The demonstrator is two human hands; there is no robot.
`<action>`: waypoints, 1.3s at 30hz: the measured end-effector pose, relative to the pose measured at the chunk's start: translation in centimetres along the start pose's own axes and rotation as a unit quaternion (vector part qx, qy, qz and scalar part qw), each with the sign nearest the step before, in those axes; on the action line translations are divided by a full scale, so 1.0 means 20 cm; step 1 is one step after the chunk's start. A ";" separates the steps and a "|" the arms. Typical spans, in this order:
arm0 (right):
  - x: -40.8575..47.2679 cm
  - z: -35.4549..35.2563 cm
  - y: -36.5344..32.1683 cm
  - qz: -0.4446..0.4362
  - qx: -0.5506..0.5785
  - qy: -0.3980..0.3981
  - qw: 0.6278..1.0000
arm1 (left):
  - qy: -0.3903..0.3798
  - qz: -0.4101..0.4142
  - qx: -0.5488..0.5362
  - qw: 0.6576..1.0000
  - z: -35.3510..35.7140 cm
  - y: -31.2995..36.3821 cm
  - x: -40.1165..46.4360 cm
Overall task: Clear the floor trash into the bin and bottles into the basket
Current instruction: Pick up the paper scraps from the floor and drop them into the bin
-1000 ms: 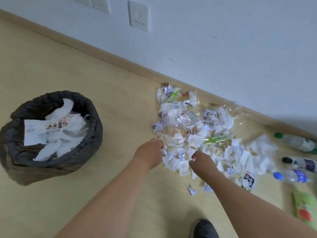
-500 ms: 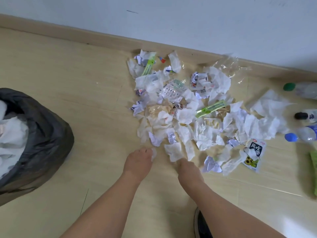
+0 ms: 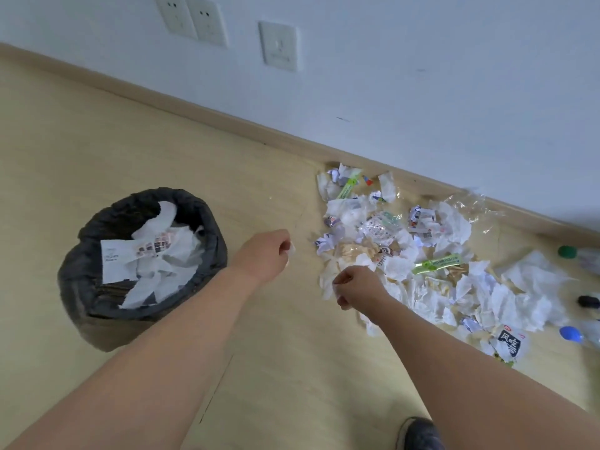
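Trash (image 3: 406, 254), mostly crumpled white paper and wrappers, is lying heaped along the wall at centre right of the frame. At centre, the left hand (image 3: 264, 254) is pinching a small white scrap (image 3: 291, 251), while the right hand (image 3: 355, 289) is gripping paper at the heap's near edge. Left of both, the black-lined bin (image 3: 207, 222) is sitting nearly full, so loosely held scraps risk slipping free or sliding off its mound. Bottles (image 3: 574, 334) are lying at the right edge.

Bin (image 3: 214, 235) sits left w/ paper inside; trash pile (image 3: 406, 254) right, far side against the wall. Bottles (image 3: 574, 254) at far right edge. Both hands btwn bin & pile.
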State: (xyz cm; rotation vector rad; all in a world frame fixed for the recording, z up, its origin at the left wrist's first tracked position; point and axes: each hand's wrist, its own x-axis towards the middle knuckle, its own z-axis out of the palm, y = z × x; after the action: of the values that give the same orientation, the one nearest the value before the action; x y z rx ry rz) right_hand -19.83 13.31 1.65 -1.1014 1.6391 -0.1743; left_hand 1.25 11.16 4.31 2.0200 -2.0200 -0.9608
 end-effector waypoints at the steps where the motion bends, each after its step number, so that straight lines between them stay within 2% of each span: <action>1: -0.04 0.02 -0.11 -0.021 0.014 0.006 1.000 | 0.026 0.011 -0.010 1.000 -0.13 -0.01 -0.04; 4: -0.13 0.11 -0.46 -0.083 0.038 0.015 0.996 | 0.116 0.018 -0.005 0.993 -0.47 -0.10 -0.17; 7: -0.19 0.27 -0.79 -0.151 0.008 0.020 0.988 | 0.197 -0.018 0.013 0.980 -0.74 -0.27 -0.30; 10: -0.24 0.48 -1.04 -0.218 -0.048 0.015 0.975 | 0.259 -0.063 0.003 0.964 -0.89 -0.52 -0.39; 12: -0.25 0.64 -1.15 -0.243 -0.084 0.006 0.966 | 0.272 -0.090 -0.001 0.958 -0.90 -0.69 -0.43; 17: -0.11 0.97 -1.19 -0.273 -0.222 -0.043 0.935 | 0.227 -0.171 0.006 0.959 -0.76 -0.98 -0.37; 20: -0.04 0.97 -1.15 -0.291 -0.218 -0.052 0.930 | 0.275 -0.194 0.005 0.942 -0.69 -0.99 -0.32; 22: 0.00 0.86 -1.09 -0.306 -0.188 -0.033 0.933 | 0.314 -0.175 0.035 0.933 -0.66 -0.94 -0.28; 25: 0.08 0.55 -0.91 -0.295 -0.175 0.027 0.939 | 0.331 -0.070 0.071 0.938 -0.60 -0.76 -0.19; 28: 0.15 0.21 -0.63 -0.222 -0.201 0.076 0.951 | 0.292 0.056 0.082 0.951 -0.48 -0.50 -0.07; 30: 0.19 0.01 -0.42 -0.160 -0.232 0.099 0.954 | 0.210 0.083 0.072 0.972 -0.35 -0.31 0.01; 33: 0.23 -0.17 -0.07 -0.069 -0.260 0.095 0.958 | 0.031 0.038 0.065 0.997 -0.06 -0.06 0.13; 35: 0.24 -0.19 0.15 -0.028 -0.291 0.062 0.954 | -0.071 -0.003 0.065 0.995 0.17 0.02 0.19; 37: 0.24 -0.16 0.33 -0.009 -0.317 0.031 0.948 | -0.133 -0.044 0.057 0.988 0.40 0.05 0.23; 39: 0.24 -0.10 0.46 0.000 -0.334 0.016 0.942 | -0.158 -0.080 0.053 0.983 0.59 0.07 0.25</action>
State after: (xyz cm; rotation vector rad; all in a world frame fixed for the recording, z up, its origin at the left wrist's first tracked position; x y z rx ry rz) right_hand -26.54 14.14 -6.41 -1.6064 1.7744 0.4009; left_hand -6.40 10.39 -5.95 2.2365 -2.1233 -1.3067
